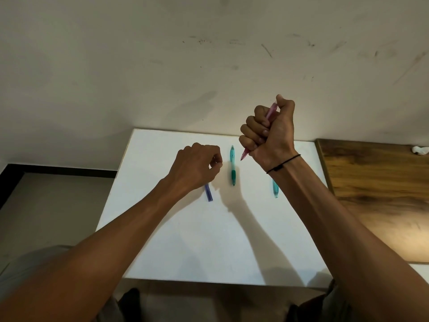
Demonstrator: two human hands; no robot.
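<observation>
Above the white desk [185, 240], the right hand [267, 131] grips the pink pen [271, 111] in a full fist, tip downward. The left hand [195, 166] curls onto the purple pen [209, 193], which lies flat beside the green pen [232, 166]. Best to pinch firmly and lift straight up without nudging that neighbour.

I read the pink pen [270, 113] as translucent plastic with a slight gloss, and the purple pen [209, 193] likewise. The teal pen [232, 159] is tinted clear plastic too, with a darker, duller grip sleeve that looks rubbery. The white surface [185, 240] looks smooth and matt. The board [376, 177] beside it is wood, grained, with a soft sheen. The wall [162, 54] is matt and scuffed.
</observation>
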